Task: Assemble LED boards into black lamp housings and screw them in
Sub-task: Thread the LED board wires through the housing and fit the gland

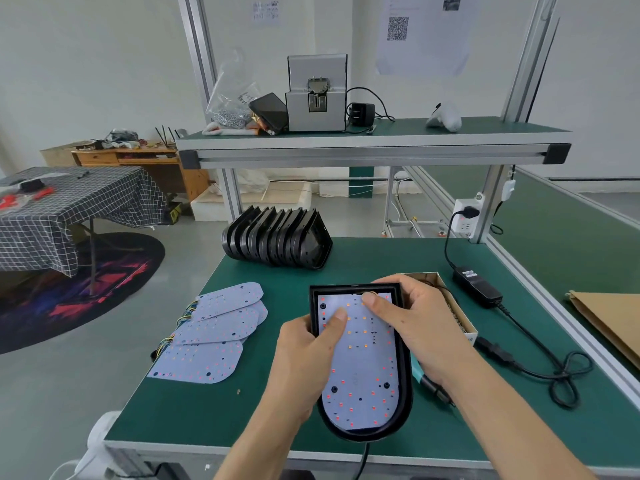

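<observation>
A black plastic lamp housing [404, 393], squared at its far end and rounded at the near end, lay on the green bench mat [263, 410] close to the front edge, and a pale, flat LED board [363, 368] dotted with small red and orange diodes sat inside it. The left hand [304, 358] gripped the housing's left wall, its thumb laid flat on the upper left part of the board and the other fingers curled under the rim, out of sight. The right hand [415, 320] wrapped the far right corner of the housing, fingers bent over the top edge and the thumb pressing on the board near its top. A black cable [362, 460] ran out from the rounded end over the bench edge. Left of the housing lay an overlapping stack of spare pale LED boards [214, 330] with coloured wire tails at their left ends. Beyond them, at the back of the mat, a row of black lamp housings [277, 240] stood on edge, nested together. Just right of the right hand sat an open cardboard box [460, 317], and under the right wrist lay a teal-handled screwdriver [429, 382]. Farther right, a black power adapter [478, 287] rested on the mat, its cord looping toward the front. On the shelf above stood a grey metal screw feeder [317, 98].
</observation>
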A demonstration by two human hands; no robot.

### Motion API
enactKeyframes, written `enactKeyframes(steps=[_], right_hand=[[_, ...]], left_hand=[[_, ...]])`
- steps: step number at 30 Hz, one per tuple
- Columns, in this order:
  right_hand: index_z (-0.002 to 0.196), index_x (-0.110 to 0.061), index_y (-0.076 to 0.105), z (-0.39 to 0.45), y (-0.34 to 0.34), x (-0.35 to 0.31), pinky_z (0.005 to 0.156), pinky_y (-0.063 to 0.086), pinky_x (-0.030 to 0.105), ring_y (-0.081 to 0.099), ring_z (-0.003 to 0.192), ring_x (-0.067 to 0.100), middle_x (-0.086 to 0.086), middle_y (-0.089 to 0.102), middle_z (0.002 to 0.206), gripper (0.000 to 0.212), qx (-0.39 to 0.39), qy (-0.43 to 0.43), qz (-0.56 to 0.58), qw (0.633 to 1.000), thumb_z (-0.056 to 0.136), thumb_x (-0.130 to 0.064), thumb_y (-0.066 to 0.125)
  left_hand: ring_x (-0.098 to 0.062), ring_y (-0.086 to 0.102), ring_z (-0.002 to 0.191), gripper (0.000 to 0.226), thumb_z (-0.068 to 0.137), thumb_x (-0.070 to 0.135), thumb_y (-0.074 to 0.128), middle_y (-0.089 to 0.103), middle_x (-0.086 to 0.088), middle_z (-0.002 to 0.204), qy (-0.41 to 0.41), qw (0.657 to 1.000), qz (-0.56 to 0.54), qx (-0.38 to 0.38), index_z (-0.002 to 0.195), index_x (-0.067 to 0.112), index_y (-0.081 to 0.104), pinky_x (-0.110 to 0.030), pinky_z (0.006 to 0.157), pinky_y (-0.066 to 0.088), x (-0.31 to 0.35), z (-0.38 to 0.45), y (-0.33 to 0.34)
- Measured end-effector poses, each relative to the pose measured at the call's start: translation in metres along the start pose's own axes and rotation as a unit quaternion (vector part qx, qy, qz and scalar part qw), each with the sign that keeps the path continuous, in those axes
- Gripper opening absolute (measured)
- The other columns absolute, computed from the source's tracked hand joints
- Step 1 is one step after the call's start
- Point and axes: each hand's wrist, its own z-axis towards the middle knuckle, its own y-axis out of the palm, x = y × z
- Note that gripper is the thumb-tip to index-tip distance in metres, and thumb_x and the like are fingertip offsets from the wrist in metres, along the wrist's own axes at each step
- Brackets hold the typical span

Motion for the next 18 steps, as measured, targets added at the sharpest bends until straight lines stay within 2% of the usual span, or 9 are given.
enactKeyframes(steps=[2, 3, 5, 8, 13, 15, 16, 18], right_hand=[[0.095, -0.034, 0.077, 0.0006, 0.0003, -0.0006, 0.087, 0.061, 0.048, 0.073, 0.094, 0.030, 0.001, 0.078, 0.095, 0.014, 0.002, -0.009, -0.023, 1.000, 0.083, -0.039, 0.083], [0.095, -0.035, 0.076, 0.0012, 0.0006, -0.0018, 0.087, 0.060, 0.048, 0.072, 0.093, 0.030, 0.001, 0.078, 0.094, 0.012, 0.001, -0.013, -0.033, 0.999, 0.085, -0.037, 0.082], [0.095, -0.035, 0.075, 0.0015, 0.0013, -0.0043, 0.087, 0.060, 0.050, 0.072, 0.092, 0.031, 0.001, 0.077, 0.093, 0.009, -0.001, -0.016, -0.042, 0.999, 0.087, -0.035, 0.081], [0.095, -0.031, 0.076, 0.0008, 0.0014, -0.0067, 0.085, 0.061, 0.052, 0.073, 0.089, 0.031, 0.000, 0.078, 0.091, 0.013, 0.008, -0.021, -0.045, 0.999, 0.085, -0.038, 0.082], [0.092, -0.028, 0.077, -0.0010, 0.0057, -0.0082, 0.084, 0.061, 0.052, 0.073, 0.091, 0.034, 0.003, 0.078, 0.092, 0.010, 0.015, -0.012, -0.028, 0.999, 0.088, -0.026, 0.085], [0.095, -0.030, 0.077, -0.0025, 0.0074, -0.0086, 0.080, 0.063, 0.043, 0.074, 0.091, 0.031, 0.001, 0.079, 0.094, 0.012, 0.018, -0.011, -0.013, 1.000, 0.088, -0.026, 0.086], [0.100, -0.034, 0.077, -0.0036, 0.0073, -0.0091, 0.078, 0.063, 0.037, 0.074, 0.092, 0.027, 0.000, 0.078, 0.096, 0.017, 0.018, -0.009, -0.009, 1.000, 0.087, -0.030, 0.086], [0.118, -0.042, 0.071, -0.0076, 0.0061, -0.0065, 0.086, 0.060, 0.037, 0.072, 0.100, 0.018, -0.002, 0.076, 0.104, 0.037, 0.006, 0.020, 0.007, 1.000, 0.085, -0.043, 0.086]], left_hand=[[-0.027, 0.059, 0.073, 0.076, 0.072, 0.065, 0.072, 0.065, -0.014, 0.083, 0.003, 1.000, -0.012, 0.009, 0.095, -0.007, 0.067, -0.045, 0.072, 0.052, 0.0008, -0.0014, -0.0005], [-0.026, 0.056, 0.073, 0.080, 0.068, 0.066, 0.073, 0.061, -0.012, 0.083, 0.005, 1.000, -0.019, 0.016, 0.093, -0.009, 0.064, -0.043, 0.072, 0.049, 0.0009, -0.0013, -0.0013], [-0.024, 0.053, 0.074, 0.081, 0.066, 0.067, 0.073, 0.057, -0.009, 0.083, 0.007, 0.999, -0.020, 0.026, 0.087, -0.010, 0.062, -0.042, 0.071, 0.045, 0.0018, -0.0007, -0.0020], [-0.023, 0.053, 0.071, 0.086, 0.066, 0.071, 0.069, 0.057, -0.008, 0.080, 0.019, 0.999, -0.004, 0.030, 0.089, -0.012, 0.060, -0.039, 0.069, 0.045, 0.0020, -0.0023, -0.0012], [-0.021, 0.053, 0.073, 0.083, 0.070, 0.073, 0.065, 0.058, -0.008, 0.081, 0.026, 0.999, 0.013, 0.024, 0.087, -0.008, 0.062, -0.040, 0.072, 0.045, -0.0016, -0.0028, -0.0038], [-0.023, 0.054, 0.073, 0.082, 0.073, 0.069, 0.067, 0.059, -0.009, 0.081, 0.027, 0.999, -0.006, 0.030, 0.090, -0.011, 0.062, -0.041, 0.071, 0.045, -0.0022, -0.0028, -0.0027], [-0.023, 0.053, 0.072, 0.080, 0.075, 0.066, 0.068, 0.058, -0.009, 0.081, 0.028, 0.999, -0.019, 0.034, 0.091, -0.012, 0.060, -0.041, 0.070, 0.044, -0.0020, -0.0033, -0.0016], [-0.024, 0.052, 0.072, 0.072, 0.078, 0.060, 0.071, 0.058, -0.009, 0.079, 0.029, 0.997, -0.046, 0.052, 0.087, -0.011, 0.059, -0.041, 0.070, 0.045, -0.0014, -0.0028, -0.0010]])
